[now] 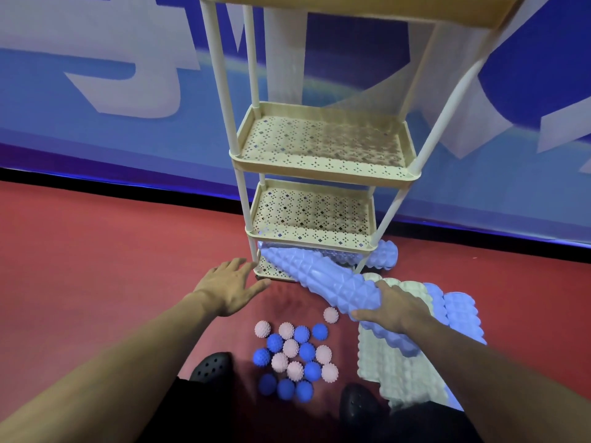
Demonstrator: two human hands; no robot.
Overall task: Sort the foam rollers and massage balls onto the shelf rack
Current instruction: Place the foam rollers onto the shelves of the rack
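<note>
- My right hand is wrapped round a lavender foam roller, whose far end pokes into the bottom tier of the cream shelf rack.
- My left hand hovers flat, fingers spread, beside the rack's front-left leg, gripping nothing.
- Another lavender roller lies on that bottom tier.
- Pink and blue massage balls cluster on the red floor near my black shoes.
- More rollers lie at right.
</note>
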